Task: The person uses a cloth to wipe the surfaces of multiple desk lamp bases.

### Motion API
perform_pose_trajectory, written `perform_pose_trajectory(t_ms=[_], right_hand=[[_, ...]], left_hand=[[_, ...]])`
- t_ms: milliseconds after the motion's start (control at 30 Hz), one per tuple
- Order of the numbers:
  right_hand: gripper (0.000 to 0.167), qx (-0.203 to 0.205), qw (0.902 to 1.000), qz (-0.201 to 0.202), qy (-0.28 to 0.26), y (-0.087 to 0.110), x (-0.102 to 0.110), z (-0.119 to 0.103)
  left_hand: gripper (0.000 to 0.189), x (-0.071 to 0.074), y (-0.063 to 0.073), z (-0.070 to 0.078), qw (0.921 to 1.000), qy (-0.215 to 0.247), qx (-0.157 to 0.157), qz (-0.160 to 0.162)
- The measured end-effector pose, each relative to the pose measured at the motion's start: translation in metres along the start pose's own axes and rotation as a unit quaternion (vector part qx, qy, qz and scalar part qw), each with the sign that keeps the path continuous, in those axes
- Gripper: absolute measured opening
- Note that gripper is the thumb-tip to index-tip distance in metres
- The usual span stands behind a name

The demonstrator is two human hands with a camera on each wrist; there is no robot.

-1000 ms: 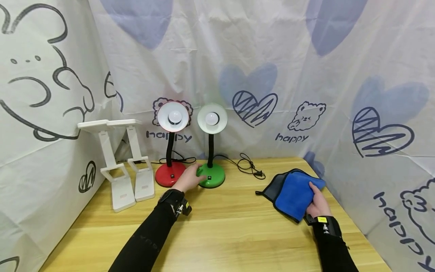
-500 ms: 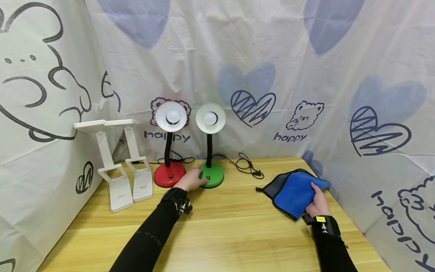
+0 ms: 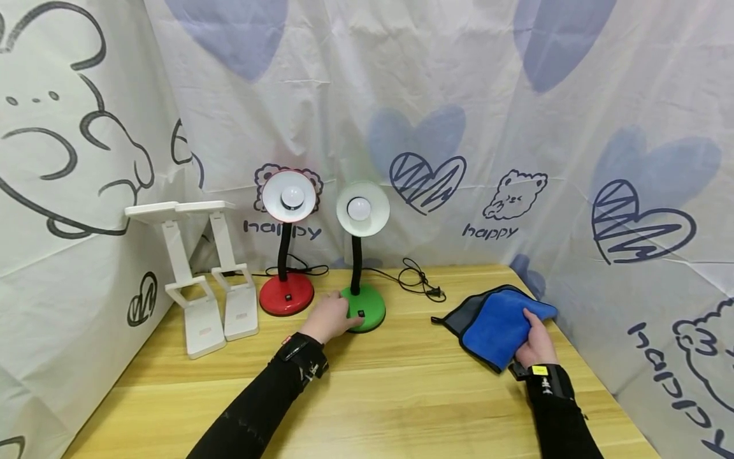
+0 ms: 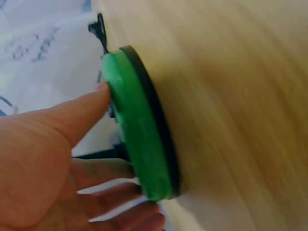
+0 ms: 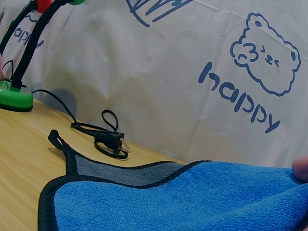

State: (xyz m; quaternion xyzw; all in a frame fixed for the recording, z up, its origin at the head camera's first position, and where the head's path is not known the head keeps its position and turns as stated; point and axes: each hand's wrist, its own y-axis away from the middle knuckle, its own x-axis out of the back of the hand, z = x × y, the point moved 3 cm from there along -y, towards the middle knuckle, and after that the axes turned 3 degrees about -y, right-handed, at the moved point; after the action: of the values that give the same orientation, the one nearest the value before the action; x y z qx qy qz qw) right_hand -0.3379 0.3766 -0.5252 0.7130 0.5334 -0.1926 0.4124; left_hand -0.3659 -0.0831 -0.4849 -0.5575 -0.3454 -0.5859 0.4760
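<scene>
Green lamp [image 3: 357,261]: one, upright, just left of the frame's centre; white-lined round shade with a bulb, black stem, green base with a dark switch. Left hand [image 3: 328,319]: gripped the left and near side of that base, thumb lying over its top near the switch, fingers bent about its edge. Black cable and plug [image 3: 434,293]: lay coiled to the right of the base.

Blue cloth [image 3: 496,328]: one, grey reverse, black edging and loop, at the right of the frame. Right hand [image 3: 538,341]: pinched its right side, thumb on top, the other fingers mostly hidden.

Red lamp [image 3: 283,252]: one, of like form, stood upright just left of the green lamp. White stands [image 3: 180,255]: two, jointed, stood side by side at the left of the frame. Table [image 3: 413,395]: pale wood grain, across the lower frame. Curtain [image 3: 447,64]: white, printed with hearts, bears and "happy", filled the upper frame.
</scene>
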Motion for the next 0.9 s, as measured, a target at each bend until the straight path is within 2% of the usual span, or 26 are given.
perform_pose_trajectory(t_ms=[133, 333, 467, 533, 600, 667, 733, 800, 867, 900], right_hand=[[0.086, -0.003, 1.0, -0.002, -0.003, 0.002, -0.001, 0.0], [0.088, -0.001, 1.0, 0.004, -0.003, 0.003, 0.001, 0.001], [0.087, 0.002, 0.9999, 0.009, 0.005, 0.003, 0.0, 0.002], [0.087, 0.002, 0.9999, 0.01, 0.011, 0.005, -0.001, 0.002], [0.087, 0.002, 0.9998, 0.011, 0.019, 0.006, -0.003, 0.001], [0.087, 0.001, 0.9997, 0.012, 0.021, 0.006, -0.004, 0.001], [0.086, -0.001, 0.9997, 0.013, 0.022, 0.005, -0.004, 0.001], [0.086, -0.002, 0.9997, 0.013, 0.023, 0.004, -0.004, 0.001], [0.085, -0.004, 0.9997, 0.011, 0.023, 0.003, -0.003, 0.001], [0.085, -0.004, 0.9997, 0.01, 0.022, 0.003, -0.003, 0.001]], left_hand=[[0.05, 0.007, 0.016, 0.015, 0.9995, -0.027, -0.012, -0.011], [0.038, 0.015, 0.042, 0.034, 0.9976, -0.048, -0.049, 0.003], [0.032, 0.017, 0.054, 0.041, 0.9967, -0.04, -0.066, -0.024], [0.03, 0.02, 0.057, 0.041, 0.9959, -0.012, -0.076, -0.048], [0.029, 0.027, 0.056, 0.036, 0.9943, 0.029, -0.078, -0.066], [0.028, 0.032, 0.049, 0.026, 0.9925, 0.075, -0.064, -0.073], [0.035, 0.033, 0.038, 0.015, 0.9895, 0.124, -0.034, -0.066], [0.045, 0.032, 0.025, 0.005, 0.9862, 0.159, -0.013, -0.045], [0.051, 0.028, 0.012, -0.001, 0.9813, 0.189, -0.006, -0.034], [0.053, 0.025, 0.007, -0.003, 0.9782, 0.204, -0.013, -0.036]])
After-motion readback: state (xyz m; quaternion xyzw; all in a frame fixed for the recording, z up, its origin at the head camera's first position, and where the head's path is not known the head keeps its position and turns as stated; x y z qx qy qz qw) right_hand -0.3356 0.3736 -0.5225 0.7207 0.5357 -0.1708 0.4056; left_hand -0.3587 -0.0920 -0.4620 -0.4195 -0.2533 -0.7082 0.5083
